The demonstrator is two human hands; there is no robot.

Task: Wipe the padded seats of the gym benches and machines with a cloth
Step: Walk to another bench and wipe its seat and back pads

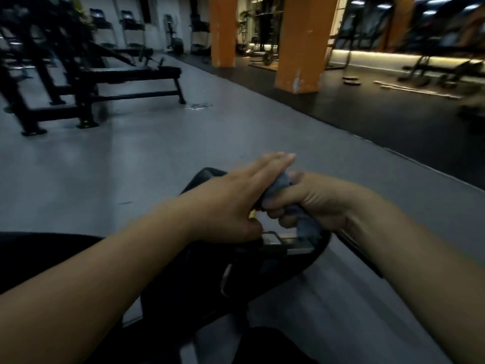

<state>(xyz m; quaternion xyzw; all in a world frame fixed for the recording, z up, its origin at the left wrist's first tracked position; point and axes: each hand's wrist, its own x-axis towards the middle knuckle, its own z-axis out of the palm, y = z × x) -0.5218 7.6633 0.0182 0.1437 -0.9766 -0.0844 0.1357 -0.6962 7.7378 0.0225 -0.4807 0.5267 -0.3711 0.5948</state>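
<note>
My right hand (315, 203) curls in a fist around a bunched blue cloth (278, 183), forearm stretched forward. My left hand (236, 198), fingers straight and together, rests against the cloth's top. Just beneath both is a black gym machine (262, 269).

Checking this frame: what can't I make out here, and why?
Head view:
- Cloth: mostly hidden inside the right hand and under the left hand.
- Black pad: covered by hands and forearms; shape unclear.
- Bench at upper left: dark, motion-blurred; seat condition unreadable.
- Yellow bit between the hands: too small to identify.
</note>
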